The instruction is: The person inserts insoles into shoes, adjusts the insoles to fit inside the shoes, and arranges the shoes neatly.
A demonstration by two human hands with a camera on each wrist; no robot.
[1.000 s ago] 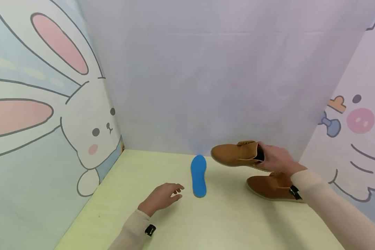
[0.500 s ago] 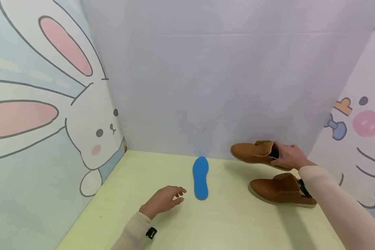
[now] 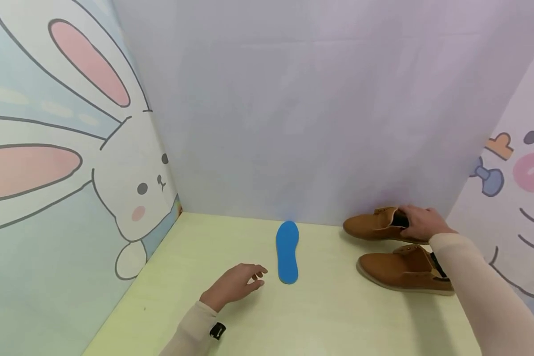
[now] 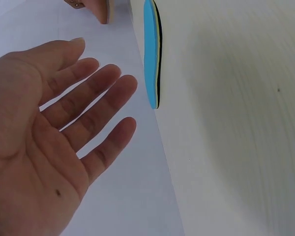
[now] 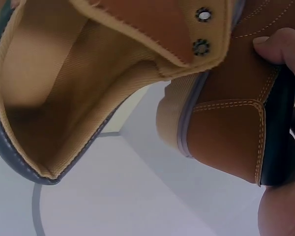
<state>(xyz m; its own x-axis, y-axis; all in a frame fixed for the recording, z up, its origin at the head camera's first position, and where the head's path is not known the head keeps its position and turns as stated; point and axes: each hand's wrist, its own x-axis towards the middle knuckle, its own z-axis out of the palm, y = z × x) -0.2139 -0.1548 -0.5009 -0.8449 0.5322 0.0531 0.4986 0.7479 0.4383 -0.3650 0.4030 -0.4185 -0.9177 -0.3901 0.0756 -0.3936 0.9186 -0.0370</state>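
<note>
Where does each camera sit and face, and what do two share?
Head: worn on head, facing forward and down at the table, blue insole, far brown shoe, near brown shoe; left hand, right hand, sleeves show.
Left wrist: on that wrist, facing the blue insole; palm and fingers show.
Right wrist: on that wrist, close on both shoes; part of the right hand shows.
Shared: head and left wrist both show the blue insole.

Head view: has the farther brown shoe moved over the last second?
Yes. The farther brown shoe has moved to the right, widening its gap from the blue insole, and appears slightly lower in the picture.
</note>
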